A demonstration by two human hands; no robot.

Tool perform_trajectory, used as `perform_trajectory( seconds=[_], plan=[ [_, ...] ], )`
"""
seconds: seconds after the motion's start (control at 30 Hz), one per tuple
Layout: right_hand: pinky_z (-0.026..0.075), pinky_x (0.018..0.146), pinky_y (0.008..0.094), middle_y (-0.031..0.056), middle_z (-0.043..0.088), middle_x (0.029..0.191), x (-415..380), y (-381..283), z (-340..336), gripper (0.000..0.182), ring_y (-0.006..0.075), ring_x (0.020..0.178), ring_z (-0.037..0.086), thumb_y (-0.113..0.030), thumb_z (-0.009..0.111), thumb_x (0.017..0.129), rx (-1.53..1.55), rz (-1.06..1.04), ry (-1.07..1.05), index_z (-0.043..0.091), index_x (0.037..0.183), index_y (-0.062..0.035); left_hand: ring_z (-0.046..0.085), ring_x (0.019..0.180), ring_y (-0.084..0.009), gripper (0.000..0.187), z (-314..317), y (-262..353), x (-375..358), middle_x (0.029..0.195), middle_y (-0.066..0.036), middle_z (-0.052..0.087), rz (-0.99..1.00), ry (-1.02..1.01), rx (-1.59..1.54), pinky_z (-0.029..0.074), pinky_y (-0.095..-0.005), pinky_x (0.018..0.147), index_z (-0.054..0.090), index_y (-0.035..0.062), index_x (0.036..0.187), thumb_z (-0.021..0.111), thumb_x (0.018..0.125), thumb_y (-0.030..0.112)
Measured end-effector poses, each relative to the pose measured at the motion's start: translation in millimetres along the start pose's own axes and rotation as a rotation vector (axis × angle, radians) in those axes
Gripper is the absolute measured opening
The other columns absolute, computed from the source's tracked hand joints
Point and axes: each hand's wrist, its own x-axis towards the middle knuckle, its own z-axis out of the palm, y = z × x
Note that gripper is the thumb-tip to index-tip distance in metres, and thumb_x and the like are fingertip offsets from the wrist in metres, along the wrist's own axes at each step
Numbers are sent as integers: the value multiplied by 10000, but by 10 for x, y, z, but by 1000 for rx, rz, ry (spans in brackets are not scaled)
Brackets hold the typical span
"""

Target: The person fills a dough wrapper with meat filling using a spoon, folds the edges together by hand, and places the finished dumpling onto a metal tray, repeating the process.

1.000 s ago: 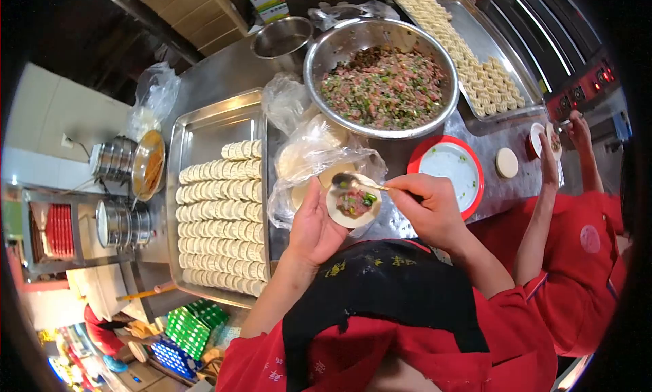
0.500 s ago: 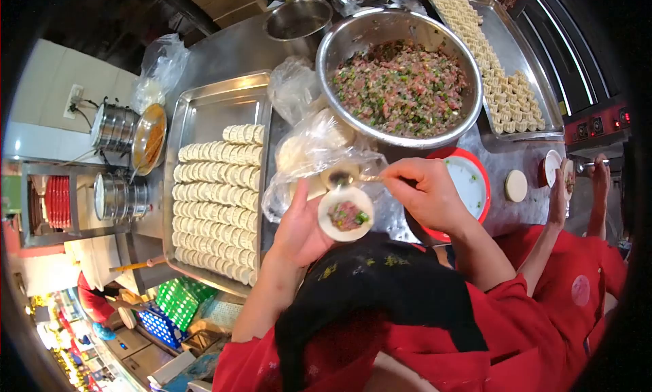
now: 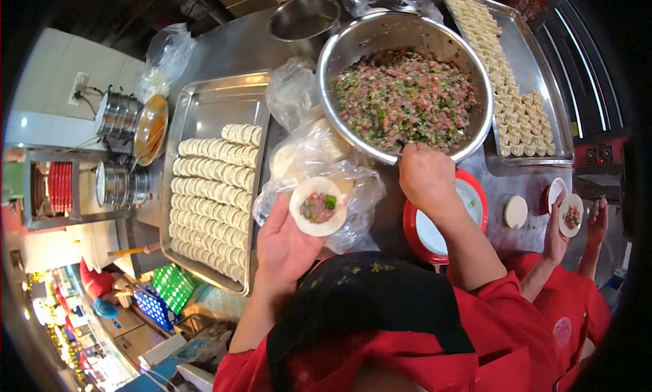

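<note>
On the fingers of my left hand [image 3: 280, 246] lies a round dumpling wrapper [image 3: 304, 219] with a small mound of meat filling [image 3: 319, 207] at its middle. My right hand [image 3: 428, 178] is closed at the near rim of the big steel bowl [image 3: 380, 157], gripping a spoon whose handle is mostly hidden in the fist. Its tip reaches into the minced meat and green onion filling [image 3: 407, 96]. Beyond my left hand, more pale wrappers [image 3: 302, 151] lie in a clear plastic bag [image 3: 360, 195].
Left stands a metal tray [image 3: 210, 103] with rows of pleated dumplings [image 3: 210, 195]; another tray [image 3: 536, 66] is at far right. Below the bowl sits a red-rimmed basin [image 3: 411, 229]. A single wrapper [image 3: 515, 212] lies beside it. A co-worker's hand [image 3: 555, 239] holds a filled wrapper [image 3: 571, 215].
My right hand has moved from above the wrapper up to the bowl's rim, taking the spoon into the filling. My left hand, with the filled wrapper, has shifted slightly left.
</note>
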Motion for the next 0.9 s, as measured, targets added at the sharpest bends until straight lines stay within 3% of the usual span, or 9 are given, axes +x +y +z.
perform_trajectory(
  seconds=[0.2,0.27,0.5,0.6,0.73,0.8,0.83,0.87,0.9],
  plan=[
    [503,534,388,79,543,788,-193,-404,-419,127,282,700,597,-140,644,741,-30,-53,173,605,812,-41,277,1364,-362,674,15,112,35,1462,-225,302,3,-131,-20,182,-490,1139,215,-37,1430,335,982,453],
    [486,519,379,86,525,782,-339,-578,-482,152,270,690,588,-121,651,719,402,-385,196,591,837,-45,290,1361,-345,709,-6,160,37,1460,-215,311,-49,-207,-42,196,-482,1131,219,-37,1429,327,973,494],
    [507,526,341,63,534,872,-377,-1299,-446,169,233,740,603,-122,601,677,314,-733,116,580,830,-53,401,1285,-268,608,-79,362,-209,1393,-127,419,-78,-323,51,318,-439,1057,297,38,1416,255,997,476],
    [508,527,344,71,536,854,-354,-1538,-359,167,235,715,601,-118,594,684,343,-732,96,582,837,-51,426,1266,-282,644,-240,564,-329,1372,-157,444,-62,-308,35,311,-421,1075,292,2,1410,312,983,484],
    [474,557,358,104,563,786,-350,-1885,-274,98,268,662,594,-69,666,764,729,-512,-61,613,843,-43,567,1093,-238,518,-412,943,-539,1265,-136,539,-37,-115,337,450,-361,948,365,38,1384,397,989,372],
    [461,557,348,105,572,765,-304,-2022,-276,92,266,660,591,-73,682,771,778,-483,-165,620,830,-39,560,1114,-225,478,-479,1123,-670,1261,-114,538,107,-162,688,455,-348,948,396,32,1366,454,973,299],
    [448,556,339,105,580,743,-265,-2096,-293,91,264,658,588,-76,699,778,820,-441,-251,627,816,-36,581,1056,-155,459,-527,1207,-761,1161,-83,607,50,-222,536,465,-309,911,439,57,1346,586,920,142],
    [448,556,339,105,580,743,-229,-2184,-312,91,264,658,588,-76,699,778,817,-456,-263,627,816,-36,581,1056,-155,459,-560,1293,-846,1161,-83,607,65,-217,525,465,-309,911,439,57,1346,586,920,142],
    [441,552,328,104,580,724,-201,-2269,-338,89,259,650,582,-75,699,777,814,-440,-295,628,808,-32,578,1070,-155,487,-583,1369,-926,1173,-85,609,155,-291,884,455,-294,916,470,46,1325,638,876,127]
  ],
)
